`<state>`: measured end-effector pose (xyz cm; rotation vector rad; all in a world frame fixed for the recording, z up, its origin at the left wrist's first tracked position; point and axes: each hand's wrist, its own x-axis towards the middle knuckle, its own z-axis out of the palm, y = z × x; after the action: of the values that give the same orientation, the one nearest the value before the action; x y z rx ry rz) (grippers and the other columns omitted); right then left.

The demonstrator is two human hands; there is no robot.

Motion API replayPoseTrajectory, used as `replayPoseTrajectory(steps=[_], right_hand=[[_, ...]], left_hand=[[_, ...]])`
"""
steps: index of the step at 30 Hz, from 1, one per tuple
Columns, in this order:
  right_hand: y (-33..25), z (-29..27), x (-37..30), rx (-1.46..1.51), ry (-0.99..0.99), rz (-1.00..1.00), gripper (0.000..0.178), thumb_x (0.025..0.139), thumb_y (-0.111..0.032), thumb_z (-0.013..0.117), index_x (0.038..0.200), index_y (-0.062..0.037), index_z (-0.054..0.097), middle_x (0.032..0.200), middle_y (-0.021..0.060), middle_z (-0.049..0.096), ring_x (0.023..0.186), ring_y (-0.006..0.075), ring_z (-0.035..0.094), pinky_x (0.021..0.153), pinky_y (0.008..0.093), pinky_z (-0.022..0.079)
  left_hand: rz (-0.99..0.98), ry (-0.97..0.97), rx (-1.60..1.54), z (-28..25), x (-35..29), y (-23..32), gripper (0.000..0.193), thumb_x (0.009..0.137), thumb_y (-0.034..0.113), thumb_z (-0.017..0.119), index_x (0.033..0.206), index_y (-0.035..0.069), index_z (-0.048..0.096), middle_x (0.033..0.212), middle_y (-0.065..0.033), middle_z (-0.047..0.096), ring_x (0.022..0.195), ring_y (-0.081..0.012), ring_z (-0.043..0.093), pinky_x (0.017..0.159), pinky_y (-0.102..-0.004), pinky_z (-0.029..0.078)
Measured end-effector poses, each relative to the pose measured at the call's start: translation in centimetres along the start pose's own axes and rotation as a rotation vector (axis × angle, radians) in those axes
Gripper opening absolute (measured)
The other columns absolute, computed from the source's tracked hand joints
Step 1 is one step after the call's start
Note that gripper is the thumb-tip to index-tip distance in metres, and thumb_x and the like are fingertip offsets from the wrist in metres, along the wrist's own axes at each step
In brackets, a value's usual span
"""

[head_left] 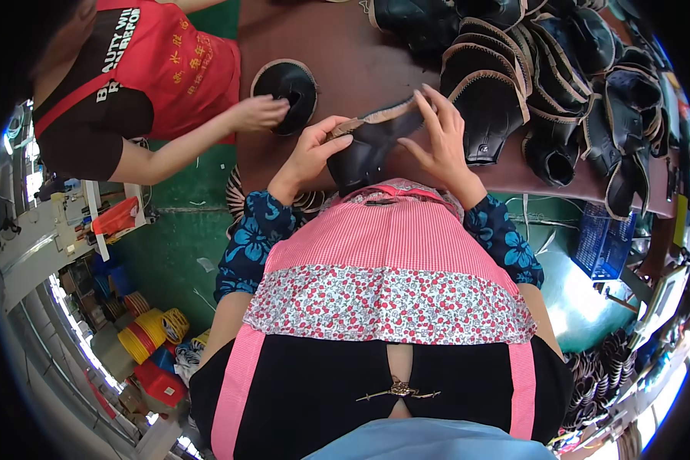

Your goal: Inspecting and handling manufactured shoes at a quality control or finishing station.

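Observation:
A black leather shoe upper with a tan stitched edge is held above the near edge of the table, tilted with its edge facing away from me. My left hand pinches its left side, thumb over the tan edge. On the opposite end, my right hand grips the rim with its fingertips, the thumb against the black leather. Just left of my left hand, another black upper lies on the brown table, and a co-worker's hand reaches to it.
Stacks of black uppers with tan edges cover the table's right side. A co-worker in a red apron is at the left. Below the table on the right stands a blue crate; yellow rolls sit on the green floor at lower left.

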<state>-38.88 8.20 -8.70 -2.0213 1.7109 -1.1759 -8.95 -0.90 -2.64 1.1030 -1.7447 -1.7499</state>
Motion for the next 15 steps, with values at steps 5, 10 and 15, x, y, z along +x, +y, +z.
replayPoseTrajectory(steps=[5, 10, 15], right_hand=[[-0.5, 0.5, 4.9, 0.04, 0.003, -0.144, 0.069, 0.092, -0.029, 0.088, 0.153, -0.0106, 0.062, 0.15, 0.0135, 0.064, 0.144, 0.0351, 0.057, 0.12, 0.0523, 0.039], [-2.1, 0.9, 6.5, -0.008, -0.047, -0.415, 0.048, 0.096, -0.026, 0.083, 0.138, -0.0092, 0.068, 0.129, 0.0127, 0.069, 0.123, 0.0362, 0.065, 0.109, 0.0469, 0.049], [-4.9, 2.0, 6.1, 0.067, -0.089, -0.357, 0.024, 0.102, -0.021, 0.075, 0.121, -0.0062, 0.072, 0.111, 0.0105, 0.07, 0.108, 0.035, 0.069, 0.098, 0.0467, 0.053]], left_hand=[[-0.078, 0.025, -0.283, -0.4, -1.0, 1.3, 0.019, 0.106, 0.009, 0.077, 0.123, 0.001, 0.074, 0.111, 0.0016, 0.075, 0.096, -0.0038, 0.065, 0.084, -0.0213, 0.052], [-0.138, 0.068, -0.189, -1.6, -2.6, 2.2, 0.012, 0.108, 0.017, 0.078, 0.11, 0.005, 0.076, 0.098, 0.0061, 0.072, 0.089, -0.0012, 0.064, 0.08, -0.0186, 0.05], [-0.104, 0.161, -0.23, -1.6, -3.5, 3.6, 0.015, 0.108, 0.018, 0.079, 0.107, 0.003, 0.079, 0.094, 0.0068, 0.072, 0.086, -0.0022, 0.063, 0.078, -0.0203, 0.05]])
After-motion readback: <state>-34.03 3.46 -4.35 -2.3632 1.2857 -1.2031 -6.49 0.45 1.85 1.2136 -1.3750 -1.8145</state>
